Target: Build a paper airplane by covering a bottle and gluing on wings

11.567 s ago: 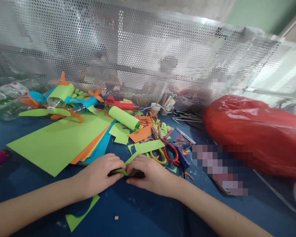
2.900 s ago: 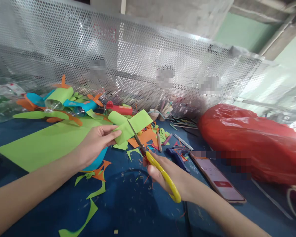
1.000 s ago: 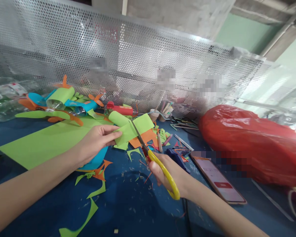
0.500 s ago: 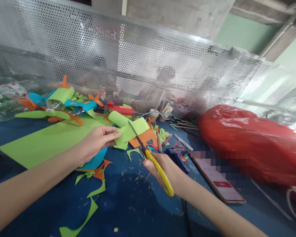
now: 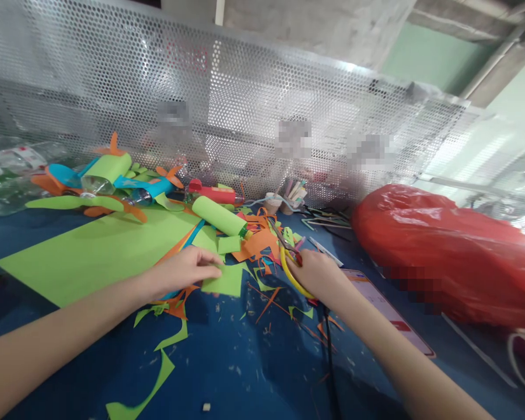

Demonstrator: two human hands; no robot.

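Lying flat on a dark blue tabletop (image 5: 245, 379): one small, four-sided piece of lime-green paper (image 5: 227, 281), plain, placed between the two hands and closer to the left.

Handling, as judged: very light, thin and fairly stiff, like craft card; easily creased, not slippery. Best taken by an edge or corner, pinched between thumb and forefinger.

Left hand (image 5: 190, 271): thumb and fingers extended over the upper left of the paper, which sits at and just beyond the fingertips. Whether it is pinched or merely touched cannot be told.

Right hand (image 5: 319, 271): closed around one pair of yellow-handled metal scissors (image 5: 287, 268), rigid and presumably heavier than the paper, held by the handles. Blades point forward and leftward, over a heap of orange and green paper scraps (image 5: 262, 242). The paper lies to the left of this grip, apart from the scissors.

Adjacent items: one smaller oblong of lime-green paper (image 5: 230, 244), just beyond the left fingertips; one bottle wrapped in lime-green paper (image 5: 219, 217), behind it; one flat phone with a lit screen (image 5: 382, 303), partly hidden by the right forearm.
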